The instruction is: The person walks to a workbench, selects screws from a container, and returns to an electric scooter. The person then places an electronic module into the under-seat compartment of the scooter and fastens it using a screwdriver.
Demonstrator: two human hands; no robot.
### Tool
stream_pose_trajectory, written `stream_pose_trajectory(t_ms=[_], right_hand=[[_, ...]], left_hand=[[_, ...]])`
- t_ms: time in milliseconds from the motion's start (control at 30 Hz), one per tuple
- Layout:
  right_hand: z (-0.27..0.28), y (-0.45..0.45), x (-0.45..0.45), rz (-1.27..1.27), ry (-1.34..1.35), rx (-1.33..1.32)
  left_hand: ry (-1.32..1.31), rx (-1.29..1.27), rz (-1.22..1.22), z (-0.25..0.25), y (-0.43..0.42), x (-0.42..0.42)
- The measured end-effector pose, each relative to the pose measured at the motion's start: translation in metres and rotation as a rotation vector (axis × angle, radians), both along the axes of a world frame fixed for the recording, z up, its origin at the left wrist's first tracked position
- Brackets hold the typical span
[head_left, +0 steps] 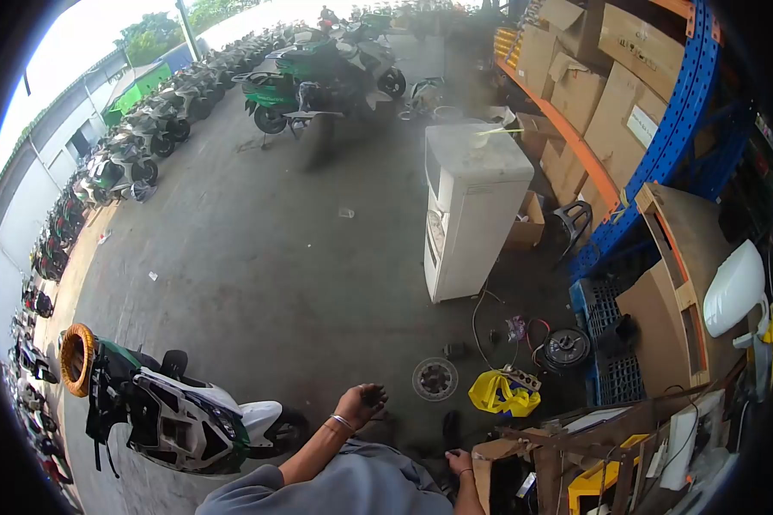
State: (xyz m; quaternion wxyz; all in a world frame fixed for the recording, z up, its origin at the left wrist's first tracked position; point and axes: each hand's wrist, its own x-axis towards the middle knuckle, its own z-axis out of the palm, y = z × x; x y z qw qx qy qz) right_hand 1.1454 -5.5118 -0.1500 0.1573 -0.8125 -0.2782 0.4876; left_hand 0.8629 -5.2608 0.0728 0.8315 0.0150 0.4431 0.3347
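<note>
My left hand (361, 406) is raised in front of my body, with its fingers curled around a small dark patch or object that I cannot make out. A bracelet circles that wrist. Low beside the bench, my right hand (460, 462) is closed, and whatever its fingers hold is hidden. A dark shape (452, 427), perhaps a shoe, shows just beyond it. On the floor ahead lie a brake disc (435, 378) and a yellow plastic bag (500, 394) with a metal part on it. To my left stands a white and green scooter (189, 421).
A white cabinet (485, 193) stands ahead. A wheel hub (567, 347) and loose cables lie near a blue pallet (614, 378). Blue and orange racking (661, 129) holds cardboard boxes on the right. A cluttered bench (550, 446) is close at my right. Parked scooters (159, 129) line the left.
</note>
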Motion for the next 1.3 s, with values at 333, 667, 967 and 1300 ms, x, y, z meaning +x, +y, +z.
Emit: stream_pose_trajectory(t_ms=[333, 667, 967, 1300], right_hand=[[-0.073, 0.048, -0.01, -0.089, -0.163, -0.64], [0.025, 0.476, -0.26, 0.285, -0.008, 0.337], [0.026, 0.639, -0.336, 0.437, -0.041, 0.241], [0.043, 0.555, -0.276, -0.018, -0.018, 0.075]], left_hand=[[0.088, -0.04, 0.319, -0.004, 0.09, -0.21], [0.189, 0.341, 0.413, 0.061, 0.256, -0.362], [-0.019, 0.09, 0.801, -0.053, 0.268, -0.439], [0.033, 0.149, 0.553, -0.061, 0.273, -0.447]])
